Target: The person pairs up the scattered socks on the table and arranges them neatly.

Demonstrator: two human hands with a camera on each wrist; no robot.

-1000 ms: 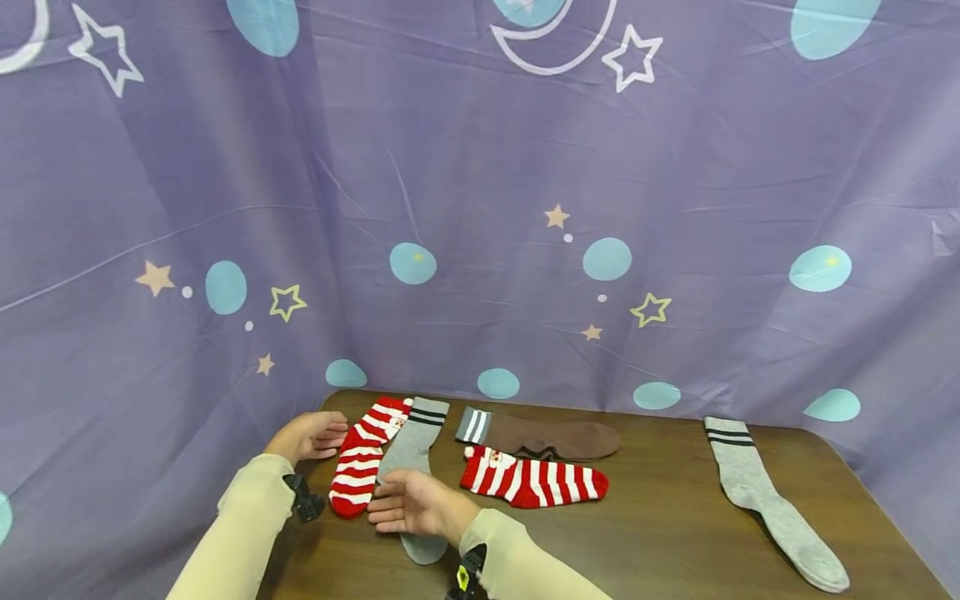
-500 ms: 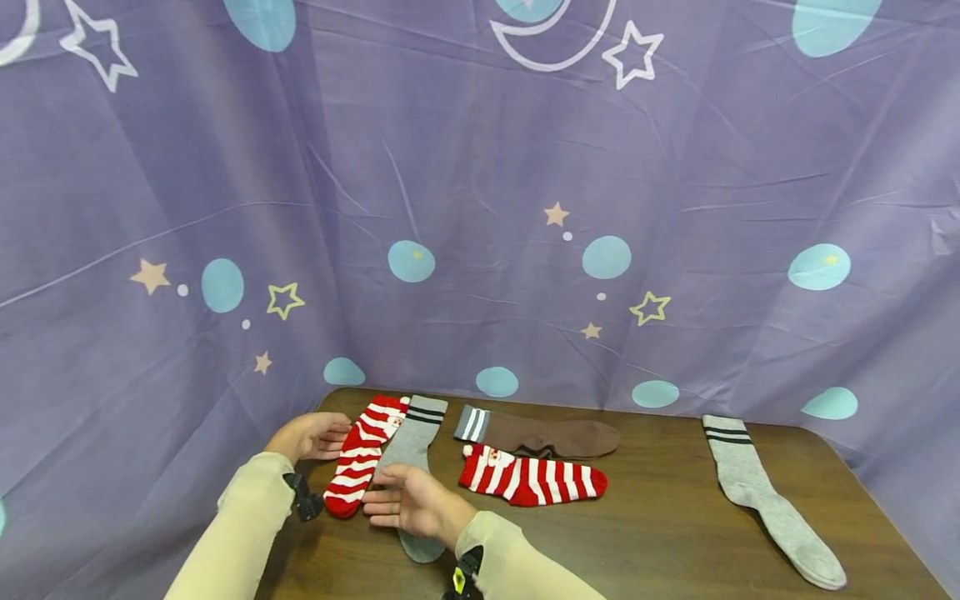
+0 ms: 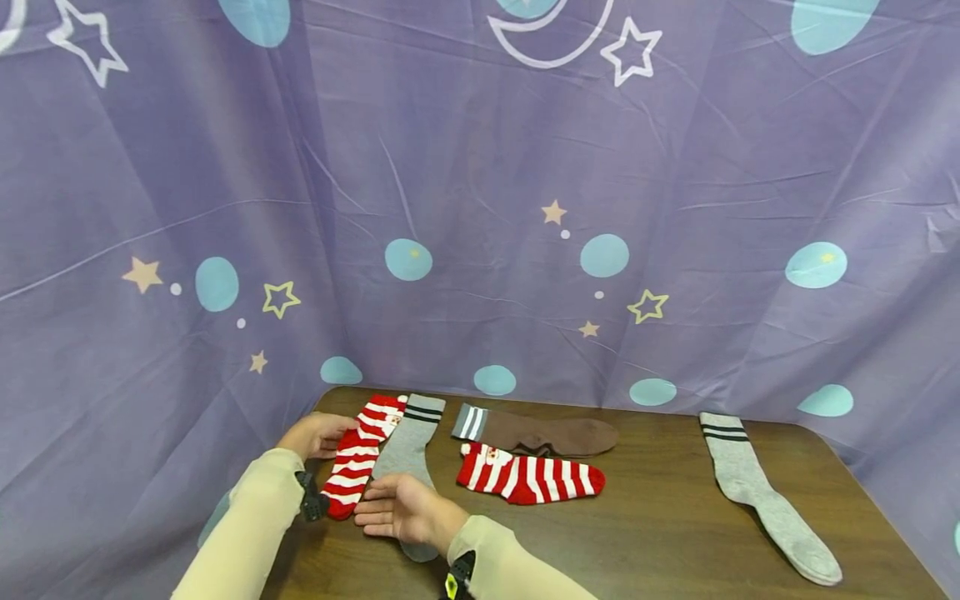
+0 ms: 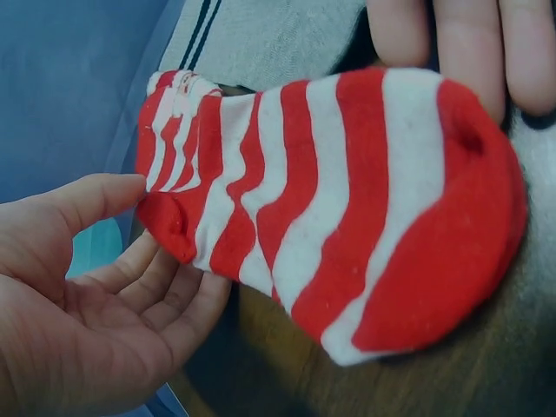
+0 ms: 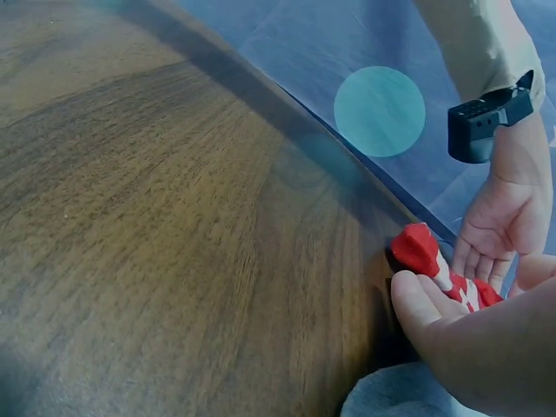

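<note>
A red-and-white striped sock (image 3: 352, 467) with a Santa face near its cuff lies at the table's left end. My left hand (image 3: 318, 435) is at its heel. In the left wrist view the thumb is at the heel's edge and the fingers run beneath the striped sock (image 4: 321, 191), pinching that side. My right hand (image 3: 405, 508) holds its fingers extended, palm turned toward the left hand, with fingertips close to the sock's toe. Beneath the right hand, a grey sock (image 3: 408, 442) with two black bands is partly covered.
To the right lie a brown sock (image 3: 562, 435) with a grey, white-banded cuff and a second striped Santa sock (image 3: 532, 479). Another grey sock (image 3: 772, 500) lies at the wooden table's (image 3: 660, 517) right side. A purple patterned curtain (image 3: 480, 167) hangs behind.
My left hand has shifted slightly right onto the striped sock's heel. The sock's toe has moved a little left, and my right hand has moved slightly left too.
</note>
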